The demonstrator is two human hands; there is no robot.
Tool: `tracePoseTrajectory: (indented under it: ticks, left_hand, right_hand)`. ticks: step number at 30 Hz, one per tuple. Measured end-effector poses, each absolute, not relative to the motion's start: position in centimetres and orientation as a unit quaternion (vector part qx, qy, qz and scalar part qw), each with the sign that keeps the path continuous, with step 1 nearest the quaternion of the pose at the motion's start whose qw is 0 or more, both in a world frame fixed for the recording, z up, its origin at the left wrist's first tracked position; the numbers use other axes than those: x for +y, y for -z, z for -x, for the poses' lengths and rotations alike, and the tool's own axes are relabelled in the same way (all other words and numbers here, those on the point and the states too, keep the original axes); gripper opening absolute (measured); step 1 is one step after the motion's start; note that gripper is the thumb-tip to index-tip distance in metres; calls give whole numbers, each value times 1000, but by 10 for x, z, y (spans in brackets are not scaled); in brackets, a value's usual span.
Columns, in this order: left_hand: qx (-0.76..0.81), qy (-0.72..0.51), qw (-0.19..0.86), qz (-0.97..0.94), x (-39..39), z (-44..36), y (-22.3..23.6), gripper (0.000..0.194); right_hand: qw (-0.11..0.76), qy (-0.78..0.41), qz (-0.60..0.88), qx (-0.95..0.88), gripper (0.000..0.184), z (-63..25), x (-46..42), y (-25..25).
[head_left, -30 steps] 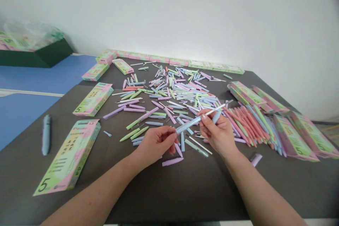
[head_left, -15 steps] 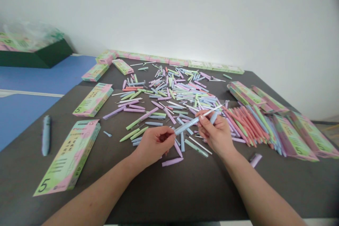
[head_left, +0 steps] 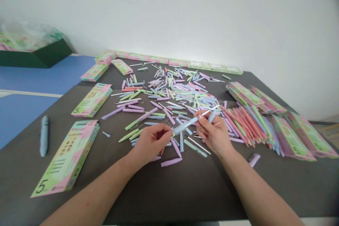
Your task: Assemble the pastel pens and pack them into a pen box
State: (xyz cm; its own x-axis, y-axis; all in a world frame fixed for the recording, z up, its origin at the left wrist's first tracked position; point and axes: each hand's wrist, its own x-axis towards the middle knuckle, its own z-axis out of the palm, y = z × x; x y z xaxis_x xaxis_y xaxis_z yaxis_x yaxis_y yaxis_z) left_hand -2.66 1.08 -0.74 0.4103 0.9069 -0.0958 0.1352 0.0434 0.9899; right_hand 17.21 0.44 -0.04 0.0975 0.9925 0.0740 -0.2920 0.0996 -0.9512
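A light blue pen barrel [head_left: 187,125] with a clear end slants between my hands above the scattered pen parts [head_left: 182,93]. My left hand [head_left: 155,140] is closed, pinching the barrel's lower left end, which the fingers partly cover. At the other end, my right hand [head_left: 215,132] grips the barrel between thumb and fingers. From that same hand a thin white refill [head_left: 211,109] sticks out up and to the right, along with a blue tapered pen piece [head_left: 212,116]. Whether the refill touches the barrel is hidden by the fingers.
Printed pen boxes [head_left: 66,159] stand at left; more boxes [head_left: 293,137] lie at right beside a pile of coral, blue and green pens [head_left: 246,123]. A row of boxes [head_left: 159,59] lines the back edge. One blue pen [head_left: 44,136] lies far left, near a green bin [head_left: 53,53].
Both hands have shifted slightly left and kept their holds on the barrel. The refill and blue piece moved along with my right hand. More of the barrel's clear end shows beside my left fingers.
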Motion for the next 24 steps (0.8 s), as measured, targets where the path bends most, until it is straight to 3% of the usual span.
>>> tracePoseTrajectory:
  ticks: [6,11,20,24]
  left_hand:
    - [380,-366,595,-607,9,29,13,17]
    - [370,-354,638,-575,9,22,15,39]
    - [425,-268,591,-632,12,22,25,36]
    - [436,-264,582,-633,13,24,24,36]
  right_hand:
    - [613,-503,424,-438,18,-172,3,2]
    - [582,-493,442,-472,20,-172,2,9]
    - [528,-501,473,-497,27,-162,-1,8]
    - [556,-521,446,-469,27,-165,1,10]
